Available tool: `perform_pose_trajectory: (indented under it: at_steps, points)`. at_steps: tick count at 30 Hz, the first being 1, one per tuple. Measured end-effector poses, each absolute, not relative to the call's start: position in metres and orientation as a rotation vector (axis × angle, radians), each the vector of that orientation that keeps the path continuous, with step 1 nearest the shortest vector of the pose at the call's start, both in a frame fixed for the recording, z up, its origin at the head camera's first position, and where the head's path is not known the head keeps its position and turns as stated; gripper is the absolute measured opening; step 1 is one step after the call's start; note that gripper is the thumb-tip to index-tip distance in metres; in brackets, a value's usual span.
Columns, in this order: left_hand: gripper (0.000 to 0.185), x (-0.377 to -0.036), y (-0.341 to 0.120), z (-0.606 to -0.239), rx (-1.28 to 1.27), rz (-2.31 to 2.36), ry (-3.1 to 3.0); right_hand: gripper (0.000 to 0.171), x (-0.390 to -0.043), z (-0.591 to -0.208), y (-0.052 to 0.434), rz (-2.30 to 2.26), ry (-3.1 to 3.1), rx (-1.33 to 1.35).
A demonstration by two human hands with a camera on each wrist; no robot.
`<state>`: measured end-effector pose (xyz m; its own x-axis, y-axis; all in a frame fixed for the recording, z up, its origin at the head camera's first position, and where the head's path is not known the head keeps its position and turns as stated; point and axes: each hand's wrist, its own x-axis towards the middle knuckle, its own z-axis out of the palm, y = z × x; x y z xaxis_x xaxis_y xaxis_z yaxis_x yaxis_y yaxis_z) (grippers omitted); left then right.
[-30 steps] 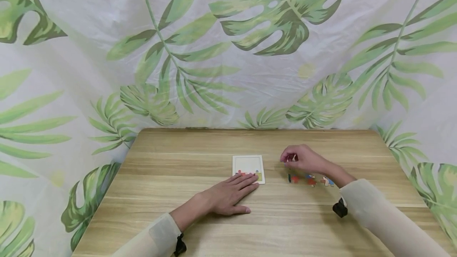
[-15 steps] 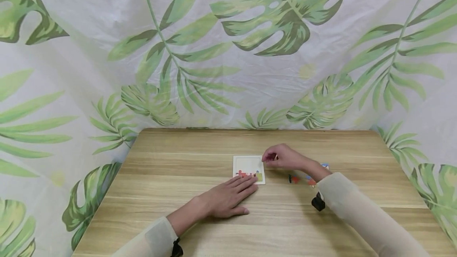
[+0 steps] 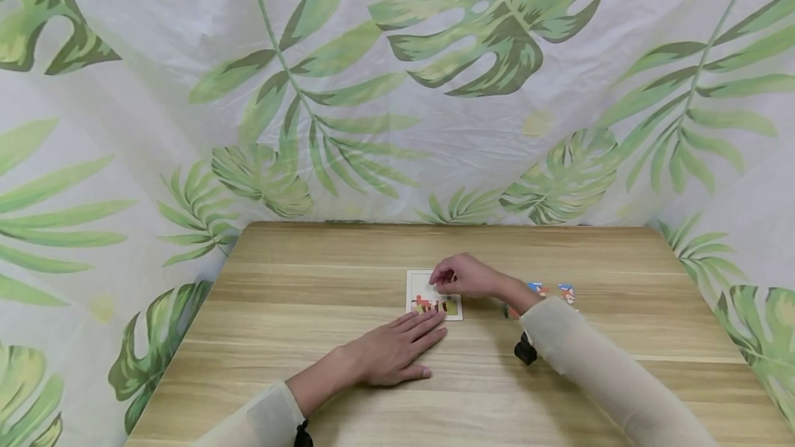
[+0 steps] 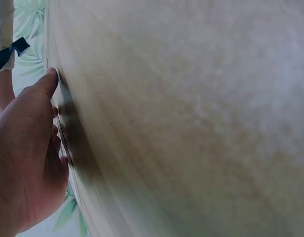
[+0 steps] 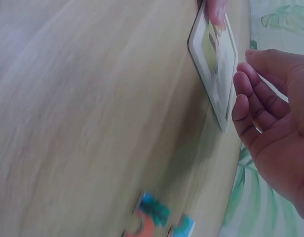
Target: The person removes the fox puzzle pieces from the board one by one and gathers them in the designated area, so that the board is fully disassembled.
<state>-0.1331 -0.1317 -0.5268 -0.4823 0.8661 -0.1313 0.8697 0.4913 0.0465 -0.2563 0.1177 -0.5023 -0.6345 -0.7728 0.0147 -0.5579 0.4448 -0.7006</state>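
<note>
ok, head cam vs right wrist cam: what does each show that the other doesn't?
Head only: the whole left hand flat on the table below the puzzle board, both sleeves, the leaf-print backdrop.
Right wrist only: a close side-on look at the board's white edge, and the right hand's curled fingers seen from the palm side.
Both: the board, the right hand over it, loose puzzle pieces on the wooden table.
</note>
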Motion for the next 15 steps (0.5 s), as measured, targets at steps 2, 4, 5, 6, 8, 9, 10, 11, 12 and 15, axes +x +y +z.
perform_pose_trajectory:
  at_steps: [2, 4, 5, 6, 8, 9, 10, 11, 12, 15]
  points:
    - [0.073, -0.133, -0.132, -0.527, 1.515, -0.034, 2.586, 0.012, -0.256, -0.503, 0.112, -0.993, 2.374, -1.154]
    - [0.073, -0.133, -0.132, -0.526, 1.515, -0.03, 2.58, 0.013, -0.256, -0.504, 0.107, -0.992, 2.361, -1.156]
    - [0.073, -0.133, -0.132, -0.526, 1.518, -0.033, 2.579, 0.013, -0.255, -0.504, 0.105, -0.991, 2.355, -1.159]
    - [0.073, -0.133, -0.132, -0.525, 1.519, -0.039, 2.578, 0.013, -0.255, -0.504, 0.103, -0.987, 2.351, -1.157]
    - [0.073, -0.133, -0.132, -0.524, 1.527, -0.05, 2.577, 0.014, -0.255, -0.504, 0.1, -0.977, 2.347, -1.153]
    - [0.073, -0.133, -0.132, -0.524, 1.531, -0.054, 2.577, 0.014, -0.256, -0.505, 0.098, -0.968, 2.348, -1.158]
    - [0.073, -0.133, -0.132, -0.523, 1.534, -0.058, 2.576, 0.013, -0.256, -0.506, 0.097, -0.96, 2.347, -1.164]
    - [0.073, -0.133, -0.132, -0.523, 1.539, -0.065, 2.576, 0.014, -0.256, -0.507, 0.096, -0.955, 2.345, -1.165]
    - [0.073, -0.133, -0.132, -0.523, 1.544, -0.067, 2.576, 0.014, -0.256, -0.507, 0.095, -0.952, 2.343, -1.168]
    - [0.073, -0.134, -0.131, -0.523, 1.556, -0.054, 2.576, 0.014, -0.257, -0.51, 0.092, -0.958, 2.324, -1.178]
